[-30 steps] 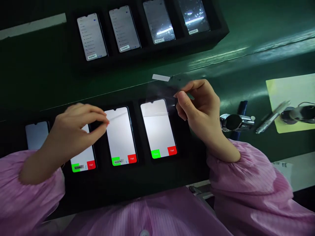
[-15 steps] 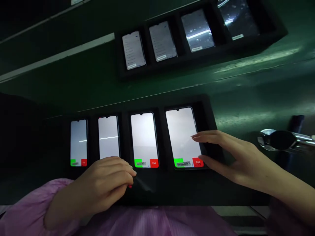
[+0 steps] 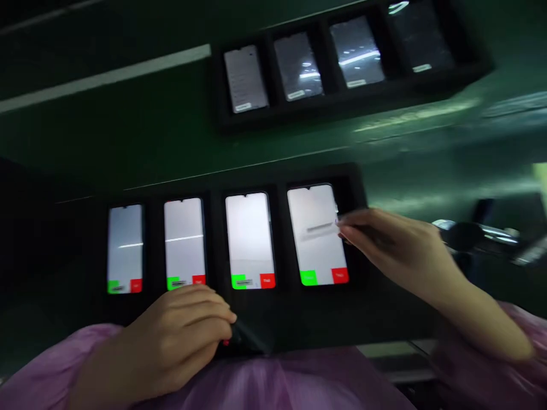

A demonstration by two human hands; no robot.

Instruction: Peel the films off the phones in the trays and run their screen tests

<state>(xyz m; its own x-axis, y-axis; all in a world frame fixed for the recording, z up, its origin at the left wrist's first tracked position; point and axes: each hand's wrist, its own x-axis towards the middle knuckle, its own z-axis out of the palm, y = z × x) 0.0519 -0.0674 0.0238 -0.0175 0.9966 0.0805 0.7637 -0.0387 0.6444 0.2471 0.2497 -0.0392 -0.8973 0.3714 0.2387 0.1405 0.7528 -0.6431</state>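
Right hand (image 3: pixel 391 250) blurred, fingers just beside rightmost phone (image 3: pixel 311 228) in black foam tray (image 3: pixel 290 313); grip unclear. Left hand (image 3: pixel 179 336) curled at tray edge. Phone likely light, slippery, fragile: hold by side edges.

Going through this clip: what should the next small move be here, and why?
Probably the right hand should wipe across the rightmost phone: its fingertips are at that phone's right screen edge, and a blurred grey streak lies on the screen. The blur leaves this uncertain.
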